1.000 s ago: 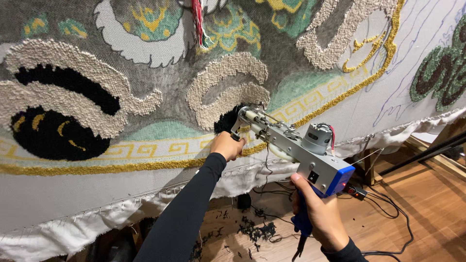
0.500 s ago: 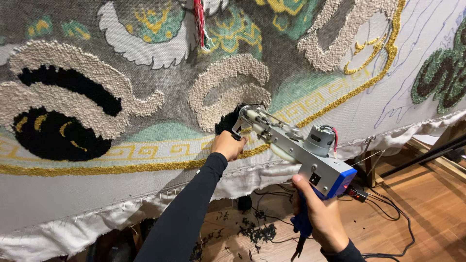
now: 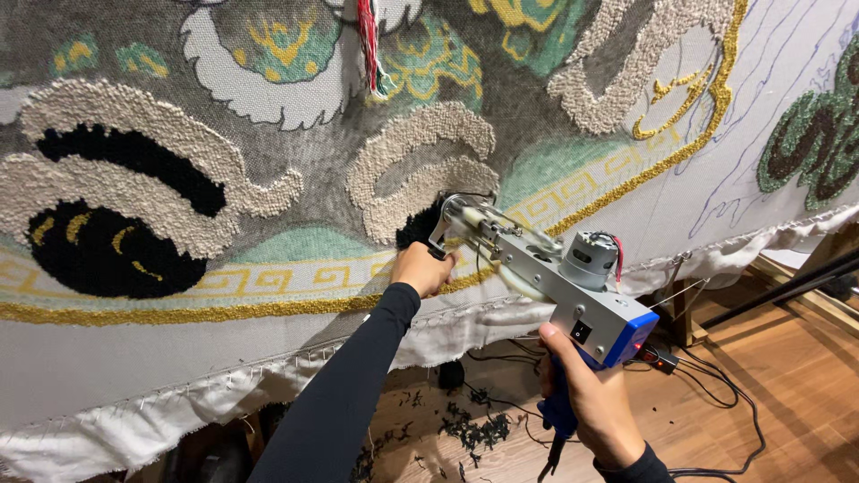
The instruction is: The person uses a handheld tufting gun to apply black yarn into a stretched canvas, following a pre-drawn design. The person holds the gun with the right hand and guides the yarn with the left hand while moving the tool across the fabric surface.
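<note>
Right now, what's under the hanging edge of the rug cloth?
Under the rug cloth lies a wooden floor with dark yarn scraps and black cables. The forearm covers part of it.

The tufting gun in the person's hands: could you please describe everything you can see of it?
The tufting gun is a grey metal body with a blue rear end, a black switch on its side and a silver motor with red wires on top. It tilts up to the left, its nose pressed against the stretched cloth at a black tufted patch. The right hand grips its blue handle from below; the left hand holds the front grip. A cable hangs down from the handle.
</note>
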